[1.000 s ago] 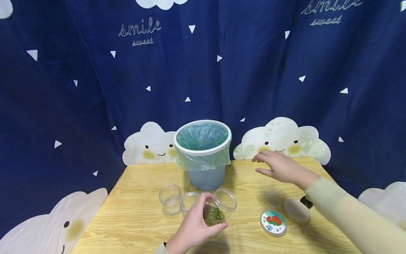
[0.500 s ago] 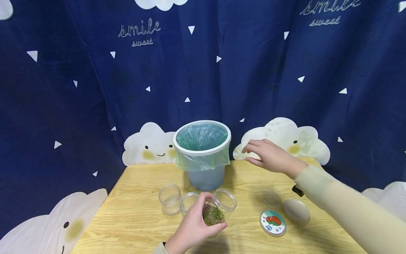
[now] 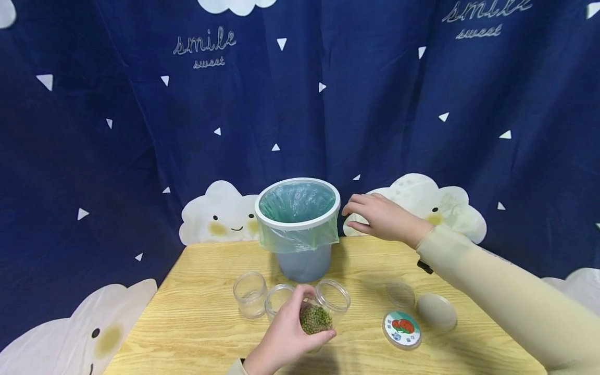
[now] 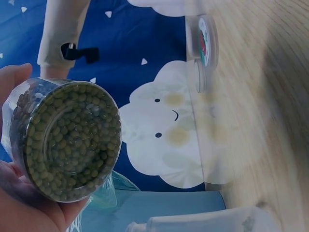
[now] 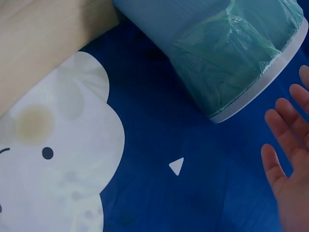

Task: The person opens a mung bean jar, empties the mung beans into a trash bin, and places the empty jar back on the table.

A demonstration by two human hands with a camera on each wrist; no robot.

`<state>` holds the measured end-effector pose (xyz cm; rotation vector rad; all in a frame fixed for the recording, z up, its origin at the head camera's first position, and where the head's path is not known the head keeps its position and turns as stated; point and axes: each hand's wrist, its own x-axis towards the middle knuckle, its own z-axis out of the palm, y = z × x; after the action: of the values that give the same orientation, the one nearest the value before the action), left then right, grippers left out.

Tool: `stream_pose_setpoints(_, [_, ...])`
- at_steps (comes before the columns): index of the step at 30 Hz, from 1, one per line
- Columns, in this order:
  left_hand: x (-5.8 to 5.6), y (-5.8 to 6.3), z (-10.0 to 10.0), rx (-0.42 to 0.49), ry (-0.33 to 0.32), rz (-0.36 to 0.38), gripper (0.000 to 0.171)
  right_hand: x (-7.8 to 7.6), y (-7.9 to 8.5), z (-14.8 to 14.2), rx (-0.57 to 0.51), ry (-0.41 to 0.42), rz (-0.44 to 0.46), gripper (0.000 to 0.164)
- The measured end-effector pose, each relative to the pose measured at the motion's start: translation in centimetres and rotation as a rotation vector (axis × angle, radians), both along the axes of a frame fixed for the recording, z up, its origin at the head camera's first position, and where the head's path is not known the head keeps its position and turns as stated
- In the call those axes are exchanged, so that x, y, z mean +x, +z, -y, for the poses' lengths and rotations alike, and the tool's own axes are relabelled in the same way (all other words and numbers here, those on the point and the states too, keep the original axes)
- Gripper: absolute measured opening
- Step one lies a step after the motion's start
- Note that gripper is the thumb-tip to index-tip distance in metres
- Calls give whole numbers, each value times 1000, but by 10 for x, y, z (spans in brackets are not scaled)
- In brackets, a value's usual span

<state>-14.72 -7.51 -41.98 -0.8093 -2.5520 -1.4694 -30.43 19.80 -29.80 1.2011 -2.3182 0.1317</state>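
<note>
My left hand (image 3: 291, 329) grips a clear jar (image 3: 334, 297) of green beans, its fingers and thumb curled round the side. The jar is tilted, its uncapped mouth facing up and to the right. In the left wrist view its round base (image 4: 75, 140) shows the beans packed against it. My right hand (image 3: 382, 216) hangs in the air just right of the bin (image 3: 304, 260), fingers relaxed and holding nothing. The right wrist view shows those fingers (image 5: 280, 128) spread near the bin's white rim (image 5: 260, 82).
Two more clear jars stand on the table (image 3: 201, 333), a left jar (image 3: 250, 294) and another jar (image 3: 277, 301) partly behind my left hand. At the right lie a tomato-print lid (image 3: 402, 330), a pale lid (image 3: 437, 311) and a clear disc (image 3: 400, 294). A green bag lines the bin.
My right hand has moved left and up, from above the lids to beside the bin's rim. The left hand and its jar of beans have stayed in place.
</note>
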Motion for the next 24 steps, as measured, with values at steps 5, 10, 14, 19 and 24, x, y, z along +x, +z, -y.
stream_pose_setpoints(5, [0,0,0,4,1,-4,65,-5,1,10,20,11,0,27])
stream_pose_setpoints(10, [1,-1,0,2,-3,1,64,-9,4,20,39,6,3,29])
stream_pose_setpoints(14, [1,-3,0,5,-12,9,64,-15,5,25,66,-10,-16,26])
stream_pose_setpoints(19, [1,-3,0,1,-17,8,64,-21,9,30,84,-8,-45,21])
stream_pose_setpoints(24, [1,-2,-1,-11,-14,3,64,-22,14,35,80,-12,-34,21])
